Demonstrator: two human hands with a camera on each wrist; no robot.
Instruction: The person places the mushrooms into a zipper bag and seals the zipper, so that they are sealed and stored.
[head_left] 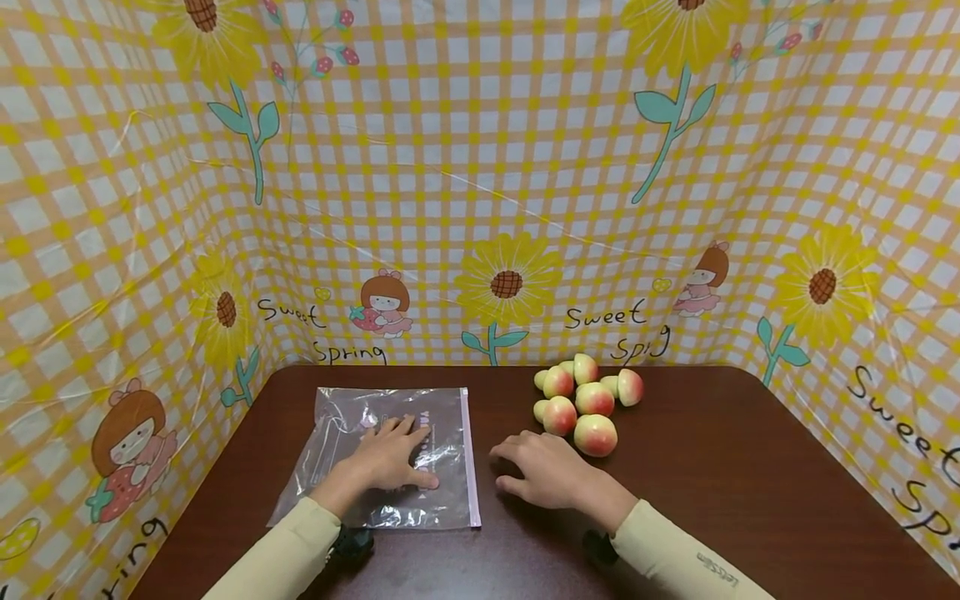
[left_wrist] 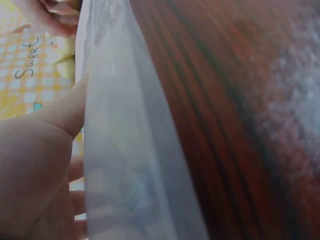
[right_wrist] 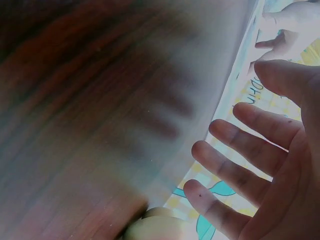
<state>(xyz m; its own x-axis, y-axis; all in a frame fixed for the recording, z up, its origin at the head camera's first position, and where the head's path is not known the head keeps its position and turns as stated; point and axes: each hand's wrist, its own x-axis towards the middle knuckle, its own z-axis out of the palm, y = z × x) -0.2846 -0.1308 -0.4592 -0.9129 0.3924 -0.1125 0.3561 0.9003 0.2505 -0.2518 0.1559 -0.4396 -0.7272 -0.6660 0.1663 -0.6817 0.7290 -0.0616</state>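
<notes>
A clear zip bag [head_left: 447,510] with pink print lies flat on the table, its pale zip strip [head_left: 469,458] toward the right. My left hand [head_left: 388,458] rests on the bag with its fingers spread. In the left wrist view, that hand's palm [left_wrist: 32,165] shows beside the bag's film [left_wrist: 117,140]. My right hand [head_left: 543,471] is just right of the zip strip, holding nothing, its fingers [right_wrist: 240,170] apart and slightly bent. Several mushroom-shaped pieces with yellow-and-red rounded caps sit beyond it, the nearest piece [head_left: 596,436] close to its knuckles.
The dark brown table [head_left: 720,475] has a checked, sunflower-printed cloth [head_left: 420,208] standing round its back and sides. A dark wrist device [head_left: 351,546] shows under the left sleeve, with another [head_left: 599,547] under the right.
</notes>
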